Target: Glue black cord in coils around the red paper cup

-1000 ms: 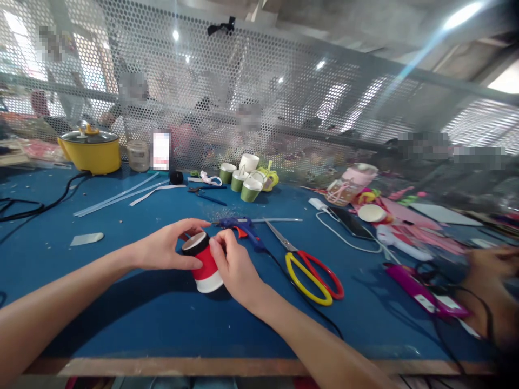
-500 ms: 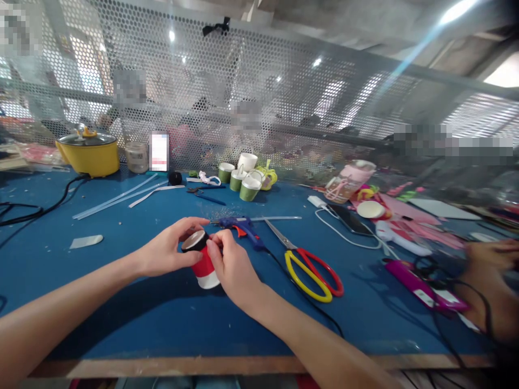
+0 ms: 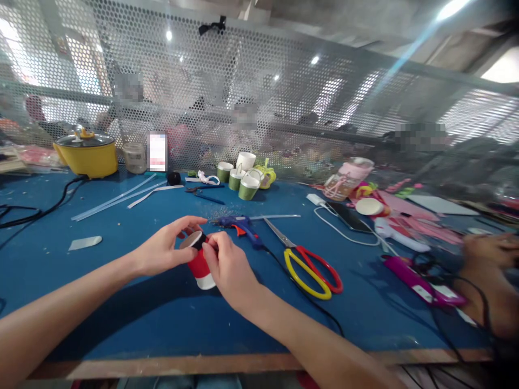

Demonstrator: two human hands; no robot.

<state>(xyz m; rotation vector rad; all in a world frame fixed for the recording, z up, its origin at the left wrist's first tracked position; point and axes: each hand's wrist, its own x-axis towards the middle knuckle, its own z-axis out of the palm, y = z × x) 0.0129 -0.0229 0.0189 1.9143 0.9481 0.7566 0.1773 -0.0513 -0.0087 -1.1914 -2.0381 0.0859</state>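
Observation:
A small paper cup wrapped in red and white, with a black band at its rim, stands tilted on the blue table. My left hand curls round its left side, fingers over the rim. My right hand presses its fingers against the black band on the right side. Both hands grip the cup. A blue glue gun lies just behind them, and red-and-yellow scissors lie to the right.
At the back stand green paper cups, a yellow pot, glue sticks and a mesh screen. A phone with cable, pink craft pieces and a purple tool are on the right. Another person's hand works at the right edge.
The cup has tilted a little further away and turned slightly between my hands. My right fingers have slid up over the black band.

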